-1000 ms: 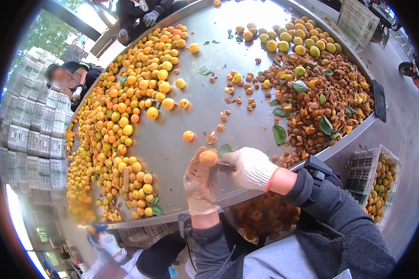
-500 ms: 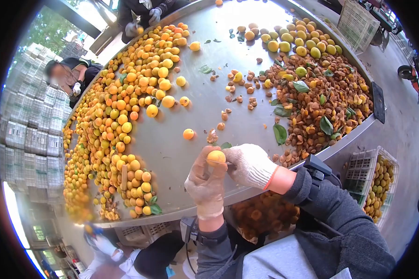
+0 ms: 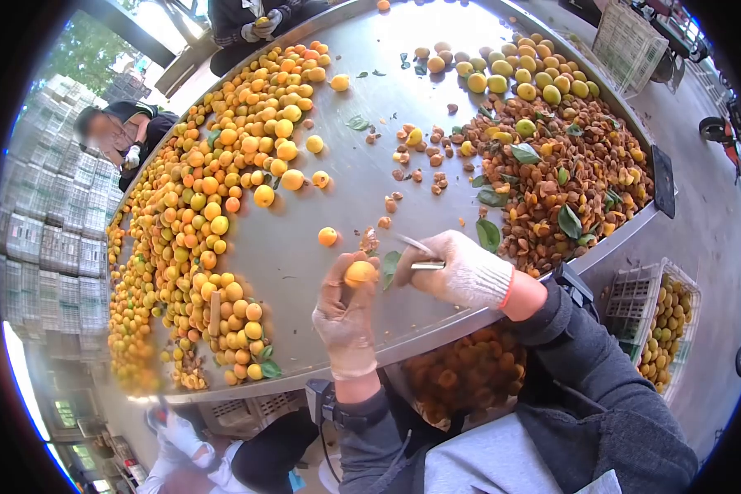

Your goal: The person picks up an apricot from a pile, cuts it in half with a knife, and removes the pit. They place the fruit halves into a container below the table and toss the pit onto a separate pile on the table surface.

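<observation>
Pale crates (image 3: pixel 53 235) stand stacked in the background, well to the left of both hands, and a broad metal desk (image 3: pixel 280 276) spreads out in front of them. The gloved left hand (image 3: pixel 343 323) is partly closed, its fingertips pinching an orange fruit (image 3: pixel 360 273) that sits just above the palm side, over the desk's near part. The gloved right hand (image 3: pixel 461 267) curls its fingers around a slim metal tool (image 3: pixel 418 245) (its full shape is hidden in the grip), the thin end pointing away and to the left, near the fruit but apart from it. A green leaf (image 3: pixel 392 267) lies between the hands. Just beyond the left fingertips are a brownish scrap (image 3: pixel 369 241) and a loose fruit (image 3: pixel 328 237). Farther left of the left hand spreads a large fruit pile (image 3: pixel 222 177); beyond the right hand, to its right, rises a heap of brown pieces (image 3: pixel 564 193).
</observation>
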Motion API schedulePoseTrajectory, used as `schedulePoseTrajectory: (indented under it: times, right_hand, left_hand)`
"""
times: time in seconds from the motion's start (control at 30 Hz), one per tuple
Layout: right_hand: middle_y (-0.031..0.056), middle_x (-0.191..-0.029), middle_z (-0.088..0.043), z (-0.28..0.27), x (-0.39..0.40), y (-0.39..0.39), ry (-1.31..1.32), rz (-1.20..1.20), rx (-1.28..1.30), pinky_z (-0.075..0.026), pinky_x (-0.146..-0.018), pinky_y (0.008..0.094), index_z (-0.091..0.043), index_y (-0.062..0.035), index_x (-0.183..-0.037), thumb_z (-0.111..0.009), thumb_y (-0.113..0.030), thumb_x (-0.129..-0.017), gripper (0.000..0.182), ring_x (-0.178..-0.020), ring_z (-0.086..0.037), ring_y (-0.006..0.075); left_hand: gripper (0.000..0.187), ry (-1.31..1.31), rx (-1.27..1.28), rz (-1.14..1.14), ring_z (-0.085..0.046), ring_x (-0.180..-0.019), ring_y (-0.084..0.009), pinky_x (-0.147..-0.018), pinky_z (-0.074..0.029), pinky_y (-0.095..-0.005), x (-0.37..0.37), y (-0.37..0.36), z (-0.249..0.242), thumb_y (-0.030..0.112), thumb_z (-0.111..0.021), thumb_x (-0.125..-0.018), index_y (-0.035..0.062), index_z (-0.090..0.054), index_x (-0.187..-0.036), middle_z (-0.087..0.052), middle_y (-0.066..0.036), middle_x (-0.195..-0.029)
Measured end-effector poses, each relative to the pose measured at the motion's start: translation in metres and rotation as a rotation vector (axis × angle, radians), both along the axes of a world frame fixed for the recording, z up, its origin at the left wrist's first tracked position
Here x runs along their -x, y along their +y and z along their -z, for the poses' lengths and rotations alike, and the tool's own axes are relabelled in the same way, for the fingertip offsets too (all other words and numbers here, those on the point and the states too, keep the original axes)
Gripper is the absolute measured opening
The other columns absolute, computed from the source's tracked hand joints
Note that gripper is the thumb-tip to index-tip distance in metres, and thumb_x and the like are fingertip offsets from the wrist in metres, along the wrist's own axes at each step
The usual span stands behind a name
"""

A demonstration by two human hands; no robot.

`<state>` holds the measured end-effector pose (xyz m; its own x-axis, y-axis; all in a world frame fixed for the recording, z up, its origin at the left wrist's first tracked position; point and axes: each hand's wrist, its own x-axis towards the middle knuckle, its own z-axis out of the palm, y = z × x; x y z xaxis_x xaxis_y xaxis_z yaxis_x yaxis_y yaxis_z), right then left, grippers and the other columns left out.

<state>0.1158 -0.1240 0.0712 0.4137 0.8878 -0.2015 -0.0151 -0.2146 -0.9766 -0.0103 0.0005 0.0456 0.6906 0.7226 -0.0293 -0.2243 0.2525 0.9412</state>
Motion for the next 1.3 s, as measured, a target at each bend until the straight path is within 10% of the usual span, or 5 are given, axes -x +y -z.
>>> schedulePoseTrajectory:
  times: [0.13, 0.23, 0.73, 1.03, 1.3]
  right_hand:
    - [0.0084, -0.082, -0.070, 0.009, 0.011, -0.004, -0.071, 0.105, -0.143, -0.050, -0.070, 0.0295, -0.069, -0.0045, -0.093, -0.058, -0.005, -0.082, 0.016, -0.075, -0.064, 0.0154]
    - [0.0161, -0.082, -0.066, 0.015, 0.021, -0.002, -0.398, 0.057, -0.119, -0.052, -0.068, 0.0369, -0.068, -0.0065, -0.096, -0.060, -0.008, -0.080, 0.018, -0.074, -0.065, 0.0347]
    - [0.0178, -0.080, -0.065, 0.021, 0.023, 0.011, -0.649, 0.030, 0.185, -0.051, -0.066, 0.0423, -0.067, -0.0081, -0.094, -0.059, -0.012, -0.079, 0.017, -0.074, -0.062, 0.0390]
    - [0.0201, -0.079, -0.066, 0.023, 0.013, 0.017, -0.100, -0.141, 0.066, -0.050, -0.068, 0.0378, -0.070, -0.0039, -0.089, -0.060, -0.014, -0.080, 0.017, -0.073, -0.064, 0.0364]
    - [0.0205, -0.083, -0.066, 0.021, 0.025, 0.012, -0.557, 0.068, 0.082, -0.050, -0.068, 0.0418, -0.068, -0.0063, -0.099, -0.059, -0.013, -0.080, 0.022, -0.075, -0.063, 0.0386]
  left_hand:
    - [0.042, -0.103, 0.263, 0.032, -0.065, -0.096, -0.0198, -0.087, -0.053, -0.0298, 0.000, 0.003, 0.007, -0.001, -0.072, -0.081, -0.0020, -0.058, -0.120, -0.066, -0.012, -0.107]
    - [0.043, -0.263, 0.396, 0.152, -0.065, -0.093, -0.0193, -0.086, -0.053, -0.0306, 0.001, 0.009, 0.008, 0.003, -0.074, -0.080, -0.0033, -0.059, -0.119, -0.067, -0.011, -0.102]
    - [0.042, 0.045, -0.199, 0.021, -0.061, -0.090, -0.0139, -0.080, -0.053, -0.0267, -0.006, -0.011, 0.008, -0.007, -0.080, -0.068, -0.0034, -0.066, -0.108, -0.057, -0.003, -0.103]
    - [0.046, 0.171, -0.105, 0.096, -0.061, -0.092, -0.0149, -0.083, -0.052, -0.0263, -0.005, -0.006, -0.001, -0.008, -0.080, -0.068, -0.0029, -0.065, -0.110, -0.055, -0.004, -0.105]
    - [0.043, -0.098, 0.194, 0.061, -0.062, -0.089, -0.0147, -0.084, -0.049, -0.0252, -0.003, -0.002, 0.010, 0.000, -0.079, -0.074, -0.0021, -0.062, -0.114, -0.066, -0.007, -0.098]
